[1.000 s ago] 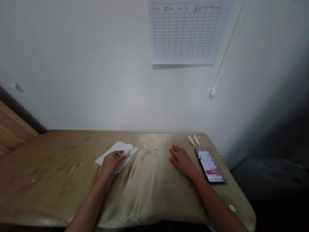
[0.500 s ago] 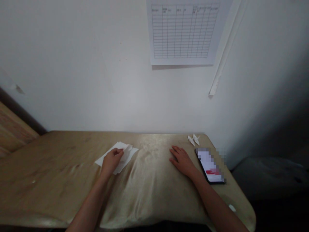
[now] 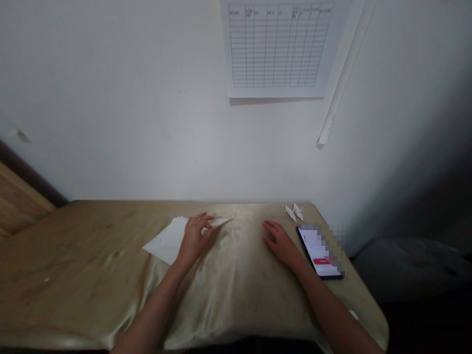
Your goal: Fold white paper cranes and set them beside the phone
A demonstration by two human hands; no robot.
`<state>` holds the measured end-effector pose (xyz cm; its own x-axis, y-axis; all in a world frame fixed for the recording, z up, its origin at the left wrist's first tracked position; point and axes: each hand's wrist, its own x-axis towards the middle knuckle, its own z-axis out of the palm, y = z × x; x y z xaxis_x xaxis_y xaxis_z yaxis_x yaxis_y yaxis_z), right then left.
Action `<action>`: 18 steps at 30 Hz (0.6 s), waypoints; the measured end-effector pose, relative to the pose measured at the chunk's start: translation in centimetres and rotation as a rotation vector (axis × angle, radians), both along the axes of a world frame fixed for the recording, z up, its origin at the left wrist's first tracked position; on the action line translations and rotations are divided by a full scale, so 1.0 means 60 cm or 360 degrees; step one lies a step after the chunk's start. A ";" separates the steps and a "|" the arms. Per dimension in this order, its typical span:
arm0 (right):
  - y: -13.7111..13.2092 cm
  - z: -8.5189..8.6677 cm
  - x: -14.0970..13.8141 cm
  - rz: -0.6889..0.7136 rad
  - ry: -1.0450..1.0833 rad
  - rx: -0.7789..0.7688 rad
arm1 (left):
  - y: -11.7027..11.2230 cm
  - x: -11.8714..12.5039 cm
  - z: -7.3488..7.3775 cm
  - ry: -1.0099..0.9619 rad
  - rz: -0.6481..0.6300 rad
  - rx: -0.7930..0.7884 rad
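Note:
My left hand [image 3: 196,236] is closed on a sheet of white paper [image 3: 221,221], pinched between thumb and fingers. The sheet is seen nearly edge-on and points to the right, above the cloth-covered table [image 3: 236,290]. Left of that hand lies a stack of white paper sheets [image 3: 165,242], partly covered by the hand and wrist. My right hand [image 3: 279,241] rests on the cloth to the right, fingers apart and slightly bent, holding nothing. Beyond it, near the table's back right corner, stand two small folded paper cranes [image 3: 294,213].
A phone [image 3: 320,253] with a lit, partly blurred screen lies right of my right hand. A small white piece [image 3: 353,314] sits near the right table edge. A printed grid sheet [image 3: 276,49] hangs on the white wall [image 3: 129,123] behind the table.
My left hand has lifted the sheet off the stack and moved right with it. My right hand has barely moved; its fingers are slightly more bent.

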<state>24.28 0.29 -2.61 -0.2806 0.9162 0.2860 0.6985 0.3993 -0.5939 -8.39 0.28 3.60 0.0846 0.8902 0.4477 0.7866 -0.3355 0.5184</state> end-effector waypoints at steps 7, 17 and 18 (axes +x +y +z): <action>-0.002 0.006 0.001 -0.0019 0.0307 0.0188 | 0.007 0.095 -0.045 -0.0113 -0.0396 -0.0166; -0.004 -0.004 -0.007 0.0178 0.0080 0.0105 | -0.005 0.124 -0.076 0.0073 -0.0561 -0.0607; -0.005 -0.004 -0.009 0.0186 0.0030 0.0089 | -0.006 0.122 -0.077 0.0101 -0.0556 -0.0598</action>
